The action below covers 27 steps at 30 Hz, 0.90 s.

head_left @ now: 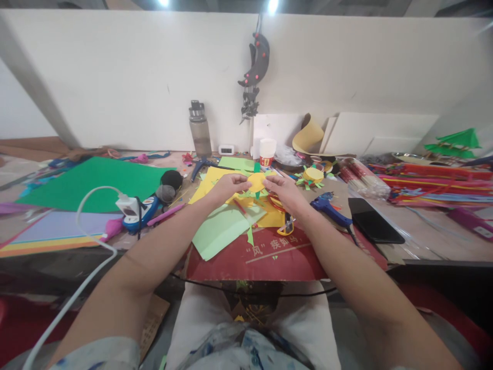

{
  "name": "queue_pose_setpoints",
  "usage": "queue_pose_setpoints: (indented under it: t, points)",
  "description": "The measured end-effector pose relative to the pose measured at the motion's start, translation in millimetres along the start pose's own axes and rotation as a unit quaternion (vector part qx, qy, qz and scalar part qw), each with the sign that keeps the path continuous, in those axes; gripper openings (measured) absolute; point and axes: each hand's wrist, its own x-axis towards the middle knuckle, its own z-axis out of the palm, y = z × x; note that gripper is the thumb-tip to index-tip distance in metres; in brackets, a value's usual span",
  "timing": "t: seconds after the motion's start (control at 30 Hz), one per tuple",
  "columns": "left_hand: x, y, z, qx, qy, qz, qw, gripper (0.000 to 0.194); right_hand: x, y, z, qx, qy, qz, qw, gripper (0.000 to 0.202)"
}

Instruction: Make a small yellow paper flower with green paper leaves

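Observation:
Between my two hands is a yellow paper disc (257,182) with green strips sticking out at its edge. My left hand (232,186) pinches its left side, and my right hand (283,188) grips the right side. Under them lie yellow paper sheets (208,184) and a light green sheet (221,231), with green scraps scattered about. Scissors with orange handles (285,229) lie just below my right hand. Farther right sits a similar yellow disc with green strips (313,176).
A blue glue gun (334,209) and a black phone (375,221) lie to the right. On the left are a power strip (138,216) and a large green sheet (96,182). A bottle (200,131) and a paper cup (267,152) stand behind. A red board (250,259) covers the front.

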Motion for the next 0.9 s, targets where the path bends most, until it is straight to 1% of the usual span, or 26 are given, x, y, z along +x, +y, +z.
queue_pose_setpoints:
  t: [0.17, 0.3, 0.4, 0.63, 0.9]
  points:
    - [0.3, -0.1, -0.3, 0.004, 0.005, 0.003, 1.000, 0.051, 1.1, 0.2, 0.2, 0.045, 0.000, 0.028, 0.999, 0.047]
    - [-0.8, 0.6, 0.1, 0.016, -0.003, 0.002, 1.000, 0.052, 3.3, 3.6, -1.4, 0.043, 0.006, 0.025, 0.999, 0.045]
    - [-1.8, 1.7, 0.3, 0.039, 0.004, 0.004, 0.999, 0.052, 3.9, 4.9, -1.8, 0.037, 0.004, 0.022, 0.999, 0.043]
    - [-3.4, 3.6, 0.7, 0.059, 0.012, -0.001, 0.998, 0.050, 3.0, 3.3, -0.1, 0.031, 0.029, 0.021, 0.999, 0.048]
    - [-4.1, 4.9, 2.4, 0.031, 0.017, 0.003, 0.999, 0.048, -0.2, 0.3, 0.9, 0.027, -0.009, 0.010, 1.000, 0.045]
